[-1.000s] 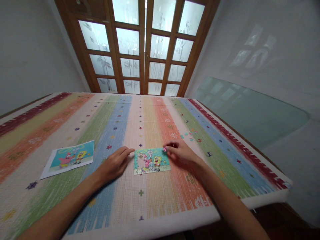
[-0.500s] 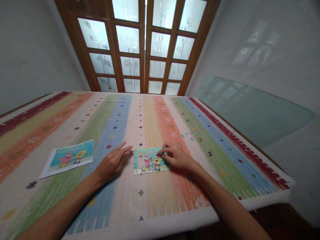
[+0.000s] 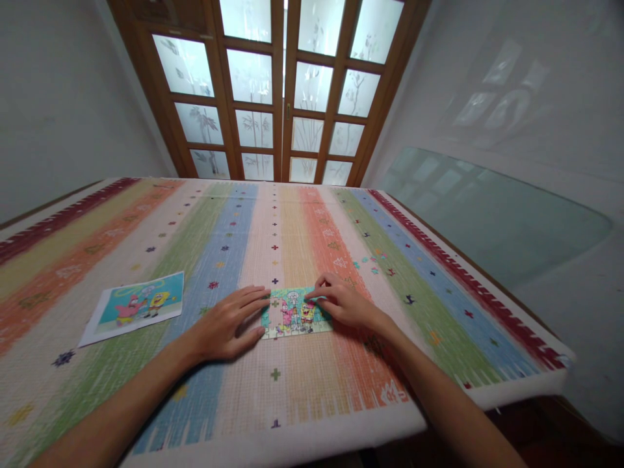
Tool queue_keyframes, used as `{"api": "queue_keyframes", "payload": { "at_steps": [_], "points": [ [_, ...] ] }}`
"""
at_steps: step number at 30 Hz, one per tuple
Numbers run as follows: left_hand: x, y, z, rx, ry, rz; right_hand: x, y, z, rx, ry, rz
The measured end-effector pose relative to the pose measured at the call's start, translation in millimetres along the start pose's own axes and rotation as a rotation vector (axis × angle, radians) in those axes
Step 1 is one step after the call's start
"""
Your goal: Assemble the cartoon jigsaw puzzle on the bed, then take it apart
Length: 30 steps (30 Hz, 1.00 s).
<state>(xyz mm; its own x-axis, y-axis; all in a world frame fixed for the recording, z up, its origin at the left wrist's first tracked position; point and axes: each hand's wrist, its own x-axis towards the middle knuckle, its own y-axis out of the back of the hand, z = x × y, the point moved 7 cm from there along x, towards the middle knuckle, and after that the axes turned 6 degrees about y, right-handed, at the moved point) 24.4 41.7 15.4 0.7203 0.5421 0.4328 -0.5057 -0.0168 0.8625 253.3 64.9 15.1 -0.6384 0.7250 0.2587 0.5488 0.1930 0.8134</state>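
A partly assembled jigsaw puzzle (image 3: 296, 318) with cartoon characters lies flat on the striped tablecloth in front of me. Cloth shows through a gap in its left part. My left hand (image 3: 229, 325) is open at the puzzle's left side, fingers stretched out and tips touching its edge. Over the upper right part, my right hand (image 3: 344, 302) has thumb and fingertips drawn together against the puzzle; whatever is between them is hidden. Several loose puzzle pieces (image 3: 374, 262) lie farther off to the right. A printed picture (image 3: 141, 305) of the same characters rests to the left.
The striped tablecloth (image 3: 292, 383) covers a large table whose near edge runs below my forearms. Wooden doors with frosted panes (image 3: 256, 78) stand beyond the far end. A pale glass sheet (image 3: 487, 208) leans along the right wall.
My left hand has moved right and spread flatter, so its fingertips now touch the puzzle's left edge. My right hand stays at the upper right part, its fingers shifted slightly.
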Motion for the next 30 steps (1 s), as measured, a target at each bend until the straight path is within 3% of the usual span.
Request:
{"api": "queue_keyframes", "payload": {
  "at_steps": [8, 14, 20, 30],
  "points": [
    [1.9, 1.3, 1.3, -0.012, -0.001, 0.009, -0.5, -3.3, 1.3, -0.018, 0.017, -0.015],
    [3.1, 3.0, 2.7, -0.03, 0.005, 0.02, 3.6, -7.7, -12.1, -0.06, 0.031, 0.022],
    [3.7, 2.5, 3.2, -0.035, 0.007, 0.006, 4.4, -5.9, -27.0, -0.074, 0.133, 0.067],
    [7.3, 5.7, 4.4, -0.068, 0.042, -0.027, 0.0, -9.2, -23.6, -0.095, 0.165, 0.045]
  ]
}}
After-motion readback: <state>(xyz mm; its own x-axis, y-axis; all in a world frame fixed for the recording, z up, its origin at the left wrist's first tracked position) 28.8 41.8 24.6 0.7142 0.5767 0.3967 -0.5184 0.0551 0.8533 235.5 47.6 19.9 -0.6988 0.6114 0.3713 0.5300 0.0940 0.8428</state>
